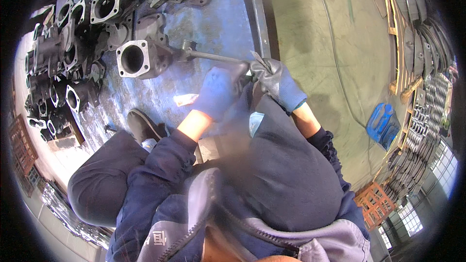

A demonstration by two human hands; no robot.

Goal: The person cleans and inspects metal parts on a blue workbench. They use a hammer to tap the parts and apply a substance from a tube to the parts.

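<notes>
Dark metal hammer-like tool [213, 56] near two gloved hands

It lies at the frame's upper centre, near a flanged casting [141, 59], its handle reaching toward the gloves. It looks rigid and head-heavy, best held by the plain handle. The right hand [273, 78] seems closed on a thin grey strip [258, 58]; whether the left hand [221, 89] grips anything cannot be told.

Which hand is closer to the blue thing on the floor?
Right. The right hand is left of and above the blue thing in the picture; the left hand is farther left.
</notes>
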